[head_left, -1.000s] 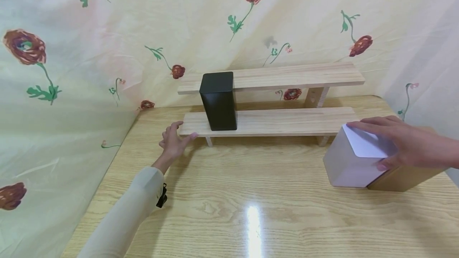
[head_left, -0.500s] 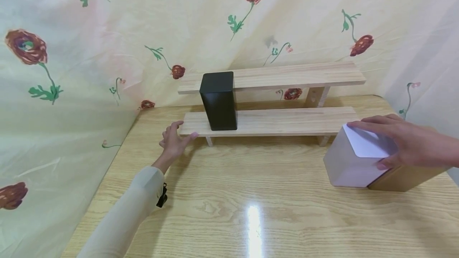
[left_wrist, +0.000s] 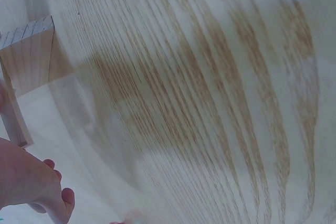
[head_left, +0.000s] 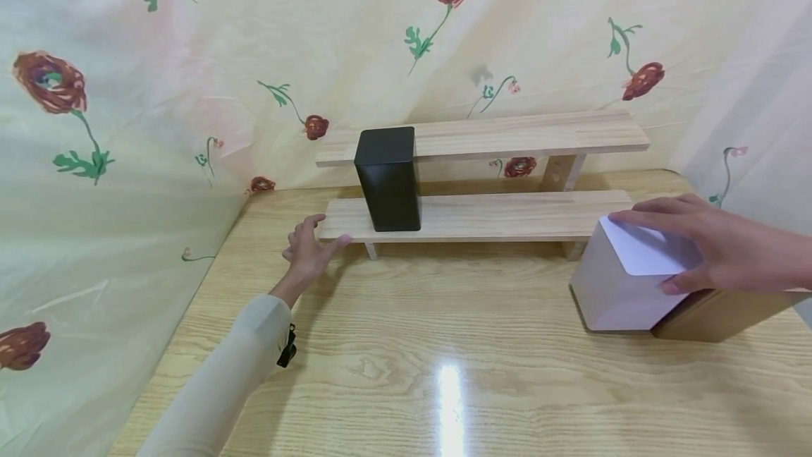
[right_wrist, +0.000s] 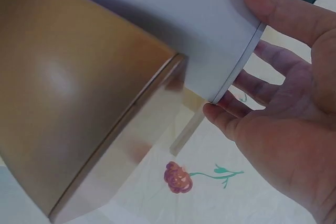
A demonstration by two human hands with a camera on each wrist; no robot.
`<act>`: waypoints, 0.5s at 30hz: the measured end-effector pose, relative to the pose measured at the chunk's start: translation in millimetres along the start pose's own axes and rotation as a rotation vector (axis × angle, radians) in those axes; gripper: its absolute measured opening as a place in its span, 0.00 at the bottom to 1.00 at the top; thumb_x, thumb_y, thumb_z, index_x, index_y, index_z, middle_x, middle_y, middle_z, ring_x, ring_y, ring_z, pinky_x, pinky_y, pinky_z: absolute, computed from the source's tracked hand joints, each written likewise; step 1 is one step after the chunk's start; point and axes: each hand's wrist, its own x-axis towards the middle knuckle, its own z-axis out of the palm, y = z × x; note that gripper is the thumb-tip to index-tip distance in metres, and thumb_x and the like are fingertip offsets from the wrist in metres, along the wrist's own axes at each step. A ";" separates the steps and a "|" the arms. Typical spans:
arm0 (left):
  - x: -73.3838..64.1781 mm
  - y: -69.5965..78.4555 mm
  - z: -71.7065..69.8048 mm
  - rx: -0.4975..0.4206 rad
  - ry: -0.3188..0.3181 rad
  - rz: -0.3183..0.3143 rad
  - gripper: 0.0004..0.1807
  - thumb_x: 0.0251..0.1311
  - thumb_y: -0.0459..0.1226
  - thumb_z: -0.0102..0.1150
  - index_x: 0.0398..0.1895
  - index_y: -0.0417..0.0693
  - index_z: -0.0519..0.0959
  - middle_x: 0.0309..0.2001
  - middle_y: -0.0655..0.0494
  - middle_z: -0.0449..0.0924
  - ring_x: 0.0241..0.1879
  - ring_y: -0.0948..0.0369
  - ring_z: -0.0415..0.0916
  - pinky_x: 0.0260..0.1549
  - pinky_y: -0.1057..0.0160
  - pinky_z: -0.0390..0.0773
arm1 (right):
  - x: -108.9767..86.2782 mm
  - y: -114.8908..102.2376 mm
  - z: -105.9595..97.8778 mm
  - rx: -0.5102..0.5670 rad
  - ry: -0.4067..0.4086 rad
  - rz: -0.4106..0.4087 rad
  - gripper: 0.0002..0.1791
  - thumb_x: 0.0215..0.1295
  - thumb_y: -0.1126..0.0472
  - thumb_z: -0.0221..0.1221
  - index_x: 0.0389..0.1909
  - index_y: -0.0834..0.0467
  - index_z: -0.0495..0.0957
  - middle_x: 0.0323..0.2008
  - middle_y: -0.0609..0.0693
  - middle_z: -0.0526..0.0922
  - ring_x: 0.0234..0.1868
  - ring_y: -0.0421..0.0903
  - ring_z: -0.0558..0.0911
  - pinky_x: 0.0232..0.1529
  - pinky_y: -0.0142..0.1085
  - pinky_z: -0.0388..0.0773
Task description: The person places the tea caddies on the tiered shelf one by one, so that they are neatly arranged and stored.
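Note:
My left hand [head_left: 307,249] holds the left end of a two-tier wooden shelf [head_left: 507,216], thumb on the lower board's front edge and index finger at its end. Beneath that board, a wooden leg [left_wrist: 31,51] shows in the left wrist view. At the right, my right hand [head_left: 713,238] grips the top of a white rectangular canister [head_left: 612,288], thumb on one side and fingers on the opposite side. Close against the white canister is a gold-brown one [head_left: 704,319], partly covered by the right hand and wrist. A tall black canister [head_left: 390,182] stands upright on the lower board's left part.
The shelf's upper board [head_left: 539,136] runs behind the black canister. All of this stands on a wood-grain table [head_left: 393,344] with a bright light reflection near the front. Flower-patterned cloth [head_left: 355,34] hangs behind and along the sides.
The white canister has shifted slightly left with the right hand, and a dark shadow line now shows under its lower edge. A gap shows between right hand and gold-brown canister. Left hand unchanged.

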 end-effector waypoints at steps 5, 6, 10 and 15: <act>0.1 0.7 0.2 -0.004 0.000 0.002 0.43 0.55 0.57 0.64 0.69 0.50 0.59 0.67 0.44 0.58 0.63 0.46 0.51 0.54 0.43 0.43 | 2.9 -5.4 -3.9 0.009 -0.005 -0.010 0.60 0.24 0.56 0.81 0.69 0.47 0.66 0.58 0.52 0.72 0.50 0.41 0.61 0.38 0.33 0.65; 0.3 0.6 0.1 -0.003 -0.002 0.003 0.43 0.55 0.57 0.64 0.69 0.50 0.59 0.67 0.44 0.58 0.63 0.46 0.51 0.54 0.43 0.43 | 3.8 -6.8 -4.3 0.011 0.002 -0.012 0.59 0.23 0.56 0.81 0.68 0.48 0.67 0.58 0.51 0.73 0.50 0.39 0.60 0.37 0.32 0.65; 0.8 0.0 -0.1 0.001 -0.004 0.004 0.43 0.55 0.57 0.63 0.69 0.50 0.59 0.67 0.45 0.58 0.63 0.46 0.51 0.54 0.43 0.43 | 9.2 -12.6 -6.9 0.014 0.012 -0.023 0.58 0.23 0.56 0.81 0.67 0.47 0.69 0.58 0.47 0.72 0.51 0.36 0.59 0.36 0.33 0.67; 1.2 -0.6 -0.1 0.006 -0.006 0.004 0.43 0.55 0.57 0.63 0.69 0.51 0.59 0.67 0.45 0.57 0.63 0.46 0.51 0.54 0.43 0.43 | 17.4 -19.6 -11.9 0.023 0.002 -0.041 0.57 0.26 0.55 0.81 0.67 0.47 0.68 0.58 0.47 0.72 0.51 0.38 0.60 0.36 0.34 0.68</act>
